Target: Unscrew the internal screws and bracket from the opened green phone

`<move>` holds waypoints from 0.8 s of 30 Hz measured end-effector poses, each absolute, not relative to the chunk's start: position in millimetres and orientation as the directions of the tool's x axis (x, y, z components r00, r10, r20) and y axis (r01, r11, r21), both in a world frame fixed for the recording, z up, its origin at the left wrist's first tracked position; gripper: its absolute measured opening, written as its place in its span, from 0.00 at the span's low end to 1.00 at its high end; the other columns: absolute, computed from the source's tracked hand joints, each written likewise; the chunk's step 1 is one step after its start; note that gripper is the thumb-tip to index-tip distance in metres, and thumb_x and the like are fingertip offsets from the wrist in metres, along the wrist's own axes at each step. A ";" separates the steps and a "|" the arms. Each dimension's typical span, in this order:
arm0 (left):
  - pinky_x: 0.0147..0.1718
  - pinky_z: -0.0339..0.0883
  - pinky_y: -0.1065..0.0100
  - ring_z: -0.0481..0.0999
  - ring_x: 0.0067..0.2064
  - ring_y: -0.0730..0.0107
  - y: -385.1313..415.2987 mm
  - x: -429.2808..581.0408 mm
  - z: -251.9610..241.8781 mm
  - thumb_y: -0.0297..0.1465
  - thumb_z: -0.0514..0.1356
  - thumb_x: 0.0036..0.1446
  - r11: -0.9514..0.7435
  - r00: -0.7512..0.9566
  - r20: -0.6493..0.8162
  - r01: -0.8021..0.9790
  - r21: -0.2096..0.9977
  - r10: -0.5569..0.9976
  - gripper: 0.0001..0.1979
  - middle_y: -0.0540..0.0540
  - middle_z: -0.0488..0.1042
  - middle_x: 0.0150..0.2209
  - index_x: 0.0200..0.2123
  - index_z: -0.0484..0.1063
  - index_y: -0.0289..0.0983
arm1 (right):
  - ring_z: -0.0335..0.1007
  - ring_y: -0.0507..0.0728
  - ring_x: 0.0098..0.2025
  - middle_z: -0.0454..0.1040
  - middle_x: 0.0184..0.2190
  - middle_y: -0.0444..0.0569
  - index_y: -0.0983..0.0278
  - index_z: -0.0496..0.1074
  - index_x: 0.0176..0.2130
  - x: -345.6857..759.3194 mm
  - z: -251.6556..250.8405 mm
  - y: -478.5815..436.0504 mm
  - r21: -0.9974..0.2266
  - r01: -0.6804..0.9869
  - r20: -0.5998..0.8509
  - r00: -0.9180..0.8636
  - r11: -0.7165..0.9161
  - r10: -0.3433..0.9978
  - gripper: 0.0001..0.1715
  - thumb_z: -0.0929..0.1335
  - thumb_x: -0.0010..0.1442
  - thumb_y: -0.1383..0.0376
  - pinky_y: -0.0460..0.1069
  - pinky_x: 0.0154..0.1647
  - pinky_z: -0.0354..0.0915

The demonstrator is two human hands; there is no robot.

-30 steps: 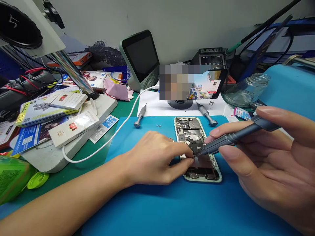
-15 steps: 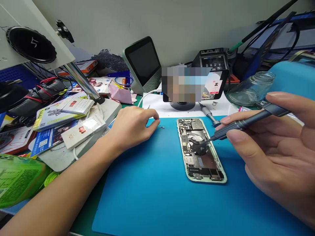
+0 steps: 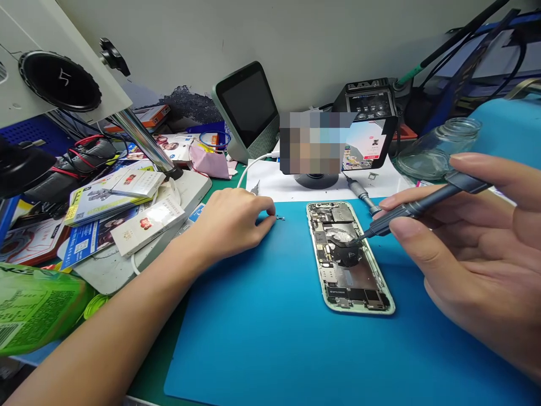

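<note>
My right hand point(image 3: 469, 248) grips a grey precision screwdriver point(image 3: 416, 208) between thumb and fingers. The driver's thin tip slants down over the opened smartphone point(image 3: 353, 259); whether it touches cannot be made out. That phone lies face up, its circuit board and a round black coil showing inside a pale green frame. On the blue mat, my left hand point(image 3: 236, 220) has its thumb and index finger curled together in a pinch, right beside some tiny metal parts point(image 3: 280, 218). Anything between those fingertips is too small to name.
A second screwdriver point(image 3: 359, 192) lies behind the phone, partly on white paper. Further back stand a propped phone point(image 3: 372, 141), a smart display point(image 3: 247, 104) and a glass jar point(image 3: 439, 149). Small boxes point(image 3: 147, 225) and a green packet point(image 3: 38, 307) crowd the left.
The whole view has shifted slightly. My left thumb and index finger have drawn closer together by the tiny parts. The screwdriver stays over the phone in my right hand.
</note>
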State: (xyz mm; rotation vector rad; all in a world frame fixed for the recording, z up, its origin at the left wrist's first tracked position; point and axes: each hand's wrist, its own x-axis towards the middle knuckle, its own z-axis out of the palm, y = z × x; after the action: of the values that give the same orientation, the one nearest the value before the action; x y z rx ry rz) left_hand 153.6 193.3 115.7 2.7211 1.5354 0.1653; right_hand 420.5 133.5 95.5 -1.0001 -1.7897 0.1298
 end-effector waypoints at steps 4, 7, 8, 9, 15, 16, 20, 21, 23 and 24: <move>0.26 0.49 0.67 0.73 0.28 0.64 192.2 154.6 116.2 0.35 0.59 0.60 -0.517 0.510 0.091 0.853 0.073 0.855 0.12 0.48 0.78 0.27 0.40 0.83 0.45 | 0.78 0.53 0.42 0.76 0.46 0.48 0.52 0.59 0.68 420.0 95.7 134.8 -0.533 0.538 0.730 -0.099 0.653 0.677 0.45 0.72 0.59 0.76 0.48 0.45 0.80; 0.26 0.49 0.67 0.73 0.28 0.65 191.0 155.0 116.1 0.35 0.59 0.59 -0.521 0.513 0.100 0.850 0.076 0.852 0.11 0.48 0.78 0.26 0.39 0.82 0.45 | 0.78 0.53 0.43 0.75 0.46 0.47 0.50 0.59 0.68 418.4 92.5 134.2 -0.527 0.552 0.738 -0.082 0.647 0.670 0.44 0.72 0.60 0.74 0.48 0.44 0.80; 0.26 0.49 0.67 0.73 0.28 0.65 190.9 154.8 115.9 0.35 0.59 0.58 -0.524 0.515 0.107 0.849 0.075 0.850 0.11 0.49 0.77 0.26 0.38 0.82 0.45 | 0.78 0.53 0.43 0.75 0.46 0.46 0.49 0.59 0.68 417.7 91.3 133.6 -0.526 0.566 0.737 -0.070 0.635 0.673 0.43 0.72 0.61 0.73 0.49 0.44 0.80; 0.26 0.49 0.67 0.72 0.27 0.66 190.9 154.4 115.7 0.35 0.59 0.58 -0.527 0.517 0.116 0.847 0.075 0.848 0.10 0.49 0.77 0.25 0.38 0.82 0.44 | 0.78 0.53 0.43 0.75 0.46 0.46 0.49 0.59 0.68 416.9 90.3 133.0 -0.528 0.578 0.734 -0.058 0.622 0.677 0.42 0.73 0.61 0.71 0.49 0.43 0.81; 0.26 0.48 0.66 0.68 0.24 0.69 190.9 152.4 114.4 0.34 0.58 0.60 -0.539 0.513 0.200 0.835 0.107 0.835 0.11 0.50 0.73 0.22 0.35 0.81 0.41 | 0.78 0.54 0.43 0.75 0.48 0.45 0.47 0.60 0.67 414.9 90.7 132.9 -0.552 0.598 0.715 -0.018 0.581 0.698 0.41 0.73 0.61 0.68 0.51 0.43 0.81; 0.26 0.49 0.66 0.68 0.23 0.70 190.2 152.6 114.0 0.34 0.58 0.60 -0.545 0.516 0.208 0.830 0.117 0.831 0.10 0.50 0.73 0.22 0.35 0.81 0.41 | 0.78 0.54 0.44 0.75 0.48 0.45 0.47 0.60 0.67 415.1 91.0 133.3 -0.548 0.598 0.724 -0.011 0.585 0.690 0.41 0.73 0.61 0.68 0.52 0.42 0.81; 0.27 0.52 0.66 0.68 0.25 0.70 185.4 156.7 110.0 0.37 0.60 0.61 -0.631 0.592 0.230 0.757 0.169 0.772 0.10 0.52 0.72 0.23 0.39 0.80 0.40 | 0.78 0.55 0.43 0.76 0.46 0.44 0.48 0.61 0.67 413.2 90.9 132.3 -0.534 0.593 0.743 -0.012 0.603 0.669 0.41 0.73 0.61 0.69 0.52 0.40 0.80; 0.28 0.53 0.67 0.69 0.25 0.71 183.9 158.6 108.4 0.38 0.61 0.61 -0.660 0.622 0.225 0.726 0.194 0.750 0.10 0.52 0.72 0.24 0.41 0.79 0.41 | 0.78 0.55 0.43 0.76 0.46 0.44 0.48 0.61 0.67 411.8 91.0 131.6 -0.531 0.595 0.744 -0.012 0.603 0.668 0.40 0.72 0.61 0.69 0.52 0.40 0.80; 0.28 0.54 0.67 0.70 0.27 0.72 181.0 163.1 104.7 0.37 0.61 0.63 -0.704 0.679 0.194 0.663 0.255 0.708 0.10 0.53 0.74 0.26 0.43 0.79 0.41 | 0.78 0.56 0.43 0.76 0.46 0.44 0.47 0.61 0.67 408.7 91.9 130.1 -0.528 0.607 0.746 -0.003 0.594 0.666 0.40 0.72 0.62 0.68 0.52 0.38 0.80; 0.29 0.55 0.67 0.71 0.28 0.72 179.7 165.6 102.9 0.36 0.61 0.64 -0.718 0.702 0.174 0.634 0.287 0.690 0.09 0.53 0.75 0.28 0.44 0.78 0.41 | 0.79 0.56 0.43 0.76 0.46 0.44 0.47 0.62 0.67 407.6 92.6 129.7 -0.528 0.618 0.746 0.009 0.583 0.666 0.39 0.72 0.62 0.68 0.52 0.36 0.79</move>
State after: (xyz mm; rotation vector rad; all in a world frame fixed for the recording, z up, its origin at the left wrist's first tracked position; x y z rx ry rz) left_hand 165.6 179.7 102.9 2.7052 1.0652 0.4006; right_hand 407.6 129.7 92.6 -1.0827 -1.6699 0.0525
